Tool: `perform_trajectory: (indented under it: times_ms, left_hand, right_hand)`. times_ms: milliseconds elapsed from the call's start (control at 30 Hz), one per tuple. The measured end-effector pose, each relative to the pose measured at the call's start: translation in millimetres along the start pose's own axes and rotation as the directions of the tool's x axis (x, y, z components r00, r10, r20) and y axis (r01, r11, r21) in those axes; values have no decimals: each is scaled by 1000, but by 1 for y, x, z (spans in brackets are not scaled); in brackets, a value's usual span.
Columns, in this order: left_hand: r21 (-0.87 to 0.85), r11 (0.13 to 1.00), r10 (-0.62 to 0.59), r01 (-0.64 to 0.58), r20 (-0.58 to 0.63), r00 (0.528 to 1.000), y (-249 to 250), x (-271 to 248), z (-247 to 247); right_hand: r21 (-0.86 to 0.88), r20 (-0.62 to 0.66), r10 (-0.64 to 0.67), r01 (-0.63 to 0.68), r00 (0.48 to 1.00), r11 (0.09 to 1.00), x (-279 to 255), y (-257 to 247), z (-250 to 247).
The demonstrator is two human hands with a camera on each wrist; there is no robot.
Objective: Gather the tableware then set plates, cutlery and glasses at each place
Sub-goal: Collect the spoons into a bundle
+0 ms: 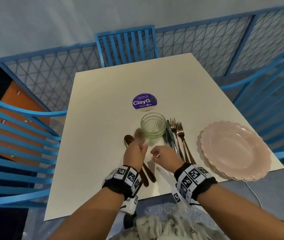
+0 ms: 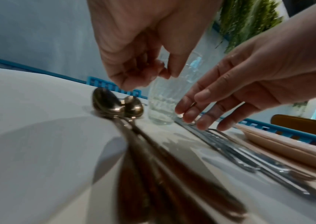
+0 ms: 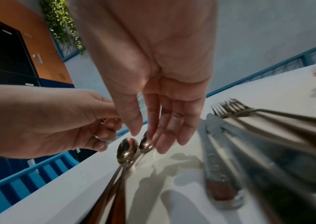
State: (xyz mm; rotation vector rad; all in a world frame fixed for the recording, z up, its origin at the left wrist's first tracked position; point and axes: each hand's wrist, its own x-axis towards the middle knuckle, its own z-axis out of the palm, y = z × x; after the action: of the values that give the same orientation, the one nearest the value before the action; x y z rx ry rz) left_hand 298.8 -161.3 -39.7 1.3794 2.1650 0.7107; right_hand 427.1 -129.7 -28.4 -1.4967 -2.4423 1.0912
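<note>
A clear ribbed glass (image 1: 153, 125) (image 2: 163, 103) stands near the middle of the white table (image 1: 103, 92). Left of it lie two spoons (image 1: 129, 140) (image 2: 115, 104) (image 3: 128, 150) side by side. Two knives (image 1: 169, 135) (image 3: 214, 151) and two forks (image 1: 179, 132) (image 3: 230, 106) lie right of the glass. Stacked pink scalloped plates (image 1: 233, 149) (image 2: 287, 145) sit at the right edge. My left hand (image 1: 134, 153) (image 2: 140, 72) hovers over the spoons with fingers curled, holding nothing. My right hand (image 1: 163, 155) (image 3: 163, 121) hangs between the spoons and the knives with straight fingers, also holding nothing.
A round purple sticker (image 1: 144, 102) lies beyond the glass. Blue slatted chairs stand at the far side (image 1: 125, 44), the left (image 1: 16, 135) and the right (image 1: 267, 94). A blue mesh fence runs behind the table.
</note>
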Motion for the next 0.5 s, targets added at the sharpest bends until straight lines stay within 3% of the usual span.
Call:
perform_trajectory:
  times_ms: [100,200,367,500]
  left_hand:
    - [-13,992,129,-128,78,989,30,-9,12]
    - [-144,973,202,-179,168,965,60,-19,27]
    - [-221,972,152,-79,337,929,102,-19,62]
    - [-164,986,73,1,449,890,122,-13,93]
  right_hand:
    - [32,-71,20,-18,997,999,-13,19,-16]
    - [76,-228,101,-86,968,993,-24,45,-36]
    - [136,-490,253,-214,834,967,-41,104,-70]
    - [80,-563,427,-468,707,880,-62,152,-88]
